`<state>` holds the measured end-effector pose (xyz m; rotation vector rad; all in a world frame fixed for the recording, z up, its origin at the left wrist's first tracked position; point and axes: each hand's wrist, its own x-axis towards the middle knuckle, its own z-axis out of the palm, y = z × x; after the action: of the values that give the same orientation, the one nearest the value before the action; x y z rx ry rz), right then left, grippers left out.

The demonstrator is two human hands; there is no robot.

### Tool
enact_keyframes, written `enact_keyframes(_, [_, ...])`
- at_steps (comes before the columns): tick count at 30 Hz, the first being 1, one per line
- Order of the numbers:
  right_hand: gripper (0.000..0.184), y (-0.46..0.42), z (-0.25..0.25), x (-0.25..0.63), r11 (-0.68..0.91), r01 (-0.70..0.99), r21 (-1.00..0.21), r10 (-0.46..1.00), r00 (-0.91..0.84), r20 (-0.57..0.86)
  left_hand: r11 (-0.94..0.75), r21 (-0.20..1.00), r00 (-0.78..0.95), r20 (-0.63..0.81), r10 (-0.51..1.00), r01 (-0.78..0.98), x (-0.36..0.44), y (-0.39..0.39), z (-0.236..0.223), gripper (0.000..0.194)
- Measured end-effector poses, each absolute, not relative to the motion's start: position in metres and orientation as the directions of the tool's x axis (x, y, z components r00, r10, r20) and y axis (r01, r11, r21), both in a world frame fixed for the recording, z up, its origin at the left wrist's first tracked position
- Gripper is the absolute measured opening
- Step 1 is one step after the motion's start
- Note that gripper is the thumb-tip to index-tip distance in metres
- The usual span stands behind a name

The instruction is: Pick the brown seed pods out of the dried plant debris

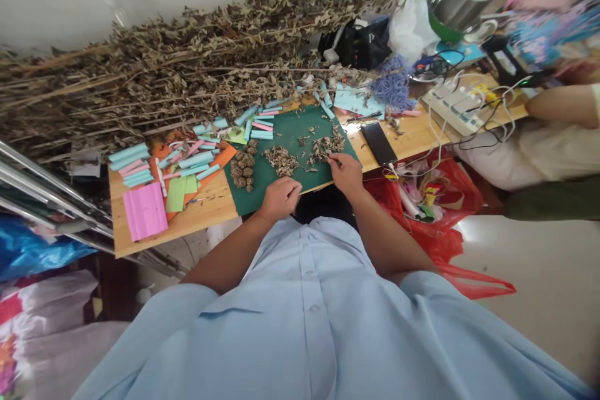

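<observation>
Right at the front of the green mat [253,198], both bare hands are working close in. The right hand [347,175] is reaching into the near edge of the right-hand heap of dried leaf bits [328,146]; thumb and forefinger are bunching together there, though whether a flake is sitting between them I cannot tell. Most of that heap is spreading just beyond those fingertips.

Over on the other side, the left hand [281,198] is resting near the mat's front edge, its fingers curling inward, and whatever they may be holding is staying hidden from this angle. Just beyond its knuckles, the left-hand heap of leaf bits [281,160] is lying in a loose mound. To the left of those fingers, a cluster of brown balls [242,165] is sitting tightly grouped, and farther left a pink sheet [145,211] is lying on the wooden table [213,203].

Right of the right fingers, a dark phone [379,144] is lying with a white cable plugged in. Well beyond both hands, dried plant stalks [187,81] are stretching along the wall, leaves drooping everywhere.
</observation>
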<state>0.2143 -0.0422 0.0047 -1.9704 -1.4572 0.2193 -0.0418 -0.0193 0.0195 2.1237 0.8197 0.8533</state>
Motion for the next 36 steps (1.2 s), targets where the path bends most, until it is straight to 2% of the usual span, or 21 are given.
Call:
enact_keyframes(3, [0.031,-0.041,0.002,0.219,-0.115,0.742,-0.66,0.876,0.39,0.285,-0.571,0.767,0.59,0.325,0.739,0.293,-0.041,-0.02,0.021,0.029])
enact_keyframes(6, [0.03,-0.048,0.002,0.218,-0.036,0.745,-0.666,0.889,0.329,0.32,-0.577,0.751,0.586,0.321,0.744,0.321,-0.04,-0.02,0.022,0.03])
enact_keyframes(9, [0.035,-0.05,0.002,0.212,0.041,0.777,-0.629,0.931,0.199,0.307,-0.581,0.729,0.583,0.31,0.751,0.362,-0.038,-0.021,0.023,0.031])
enact_keyframes(14, [0.043,-0.038,0.004,0.208,0.092,0.863,-0.497,0.964,0.049,0.263,-0.571,0.709,0.56,0.295,0.774,0.414,-0.036,-0.023,0.024,0.032])
enact_keyframes(19, [0.043,-0.029,0.002,0.218,0.186,0.846,-0.499,0.963,-0.057,0.262,-0.563,0.703,0.541,0.295,0.788,0.436,-0.035,-0.024,0.025,0.031])
enact_keyframes(22, [0.042,-0.03,-0.001,0.221,0.2,0.784,-0.587,0.956,-0.024,0.293,-0.563,0.691,0.537,0.292,0.792,0.454,-0.035,-0.024,0.024,0.031])
enact_keyframes(28, [0.037,-0.03,-0.004,0.222,0.174,0.577,-0.798,0.921,0.192,0.34,-0.539,0.68,0.495,0.288,0.82,0.496,-0.034,-0.028,0.023,0.03])
enact_keyframes(36, [0.028,-0.02,0.011,0.229,0.101,0.507,-0.856,0.933,0.251,0.259,-0.548,0.668,0.467,0.323,0.823,0.503,-0.031,-0.029,0.021,0.027])
